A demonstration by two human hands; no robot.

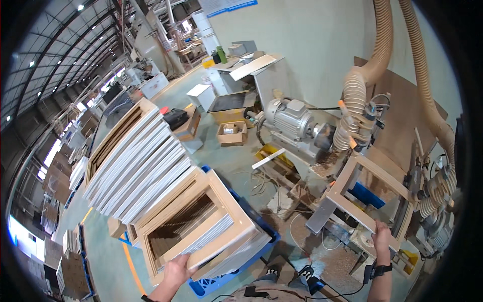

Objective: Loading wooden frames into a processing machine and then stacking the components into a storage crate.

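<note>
Biggest: near stack of tan, white-edged rectangular wooden frames (230,201), done or waiting, can't tell. Grey metal machine (320,216) carries 1 tan rectangular wooden frame (354,207), probably mid-job. Long axis: far-left to near-right. Right hand (382,237): fingers hold its near rail. Left hand (177,270): on stack edge, grip unclear.

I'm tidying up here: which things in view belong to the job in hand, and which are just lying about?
Seem to belong:
wooden frame at the right hand
stacked wooden frames at the left hand
grey motor

Probably just lying about:
small open cardboard box
bright green bottle
black bundle
</note>
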